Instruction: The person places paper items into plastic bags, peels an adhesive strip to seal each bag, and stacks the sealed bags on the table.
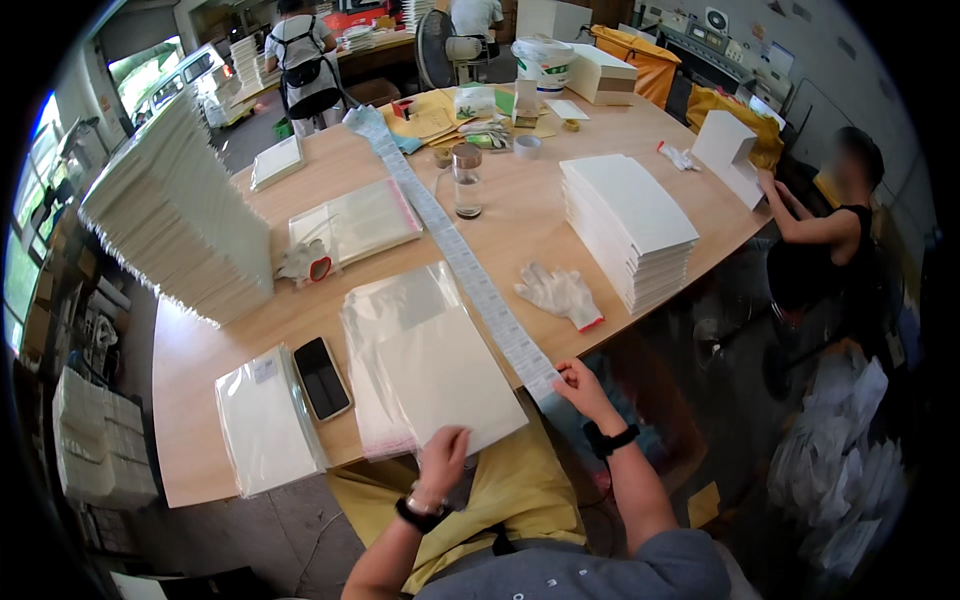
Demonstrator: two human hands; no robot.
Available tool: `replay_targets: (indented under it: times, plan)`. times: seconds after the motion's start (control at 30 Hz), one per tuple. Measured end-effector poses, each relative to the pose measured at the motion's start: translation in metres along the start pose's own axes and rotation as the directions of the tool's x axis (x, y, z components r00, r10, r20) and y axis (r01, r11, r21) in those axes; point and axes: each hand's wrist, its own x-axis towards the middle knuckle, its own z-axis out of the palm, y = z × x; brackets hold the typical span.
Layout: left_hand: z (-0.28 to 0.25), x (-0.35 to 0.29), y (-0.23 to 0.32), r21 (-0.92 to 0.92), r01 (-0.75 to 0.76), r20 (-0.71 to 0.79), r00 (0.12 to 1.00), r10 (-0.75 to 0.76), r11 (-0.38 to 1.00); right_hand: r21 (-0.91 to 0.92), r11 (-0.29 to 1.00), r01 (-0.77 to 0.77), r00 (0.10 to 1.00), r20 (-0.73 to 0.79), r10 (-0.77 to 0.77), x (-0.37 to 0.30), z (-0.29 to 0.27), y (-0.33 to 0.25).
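Observation:
My right hand (584, 389) pinches the near end of a long strip of printed white labels (455, 250), which runs across the table to its far side. My left hand (443, 464) is closed at the near edge of a white sheet (450, 370); whether it grips anything is hidden. That sheet lies on a pile of clear plastic bags (385, 310). To their left are a dark-screened phone (322, 378) and a stack of plastic-sleeved white packets (265, 425), the top one with a small label. A white work glove (560, 294) lies right of the strip.
A tall white stack (180, 215) stands at left, a shorter one (630, 230) at right. A lidded clear bottle (467, 182) stands beside the strip, more bags (355, 225) across from it. At the right edge a seated person (820, 220) handles a folded white board (727, 155).

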Motion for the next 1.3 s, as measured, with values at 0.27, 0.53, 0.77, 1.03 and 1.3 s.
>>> replay_targets:
  times: [0.27, 0.53, 0.77, 1.03, 1.3]
  plan:
    - [0.102, 0.085, 0.006, -0.477, 0.852, 0.742, 0.523, -0.419, 0.218, -0.469, 0.876, 0.115, 0.971, 0.240, 0.001, -0.015, -0.018, -0.059]
    - [0.108, 0.089, 0.013, -0.532, 0.807, 0.644, 0.582, -0.496, 0.257, -0.637, 0.622, 0.456, 0.867, 0.158, -0.473, -0.026, -0.012, -0.070]
    - [0.081, 0.071, 0.012, -0.474, 0.609, 0.505, 0.779, -0.371, 0.636, -0.272, 0.929, 0.252, 0.953, -0.095, -0.286, 0.023, 0.015, -0.100]
    - [-0.037, -0.045, -0.058, -0.403, 0.295, -0.200, 0.895, -0.398, 0.866, -0.203, 0.972, 0.116, 0.983, 0.162, -0.083, 0.167, 0.102, -0.030]
    - [-0.019, -0.060, -0.072, -0.778, 0.555, 0.266, 0.716, -0.646, 0.295, -0.613, 0.711, 0.345, 0.939, 0.219, -0.267, 0.167, 0.135, -0.019]
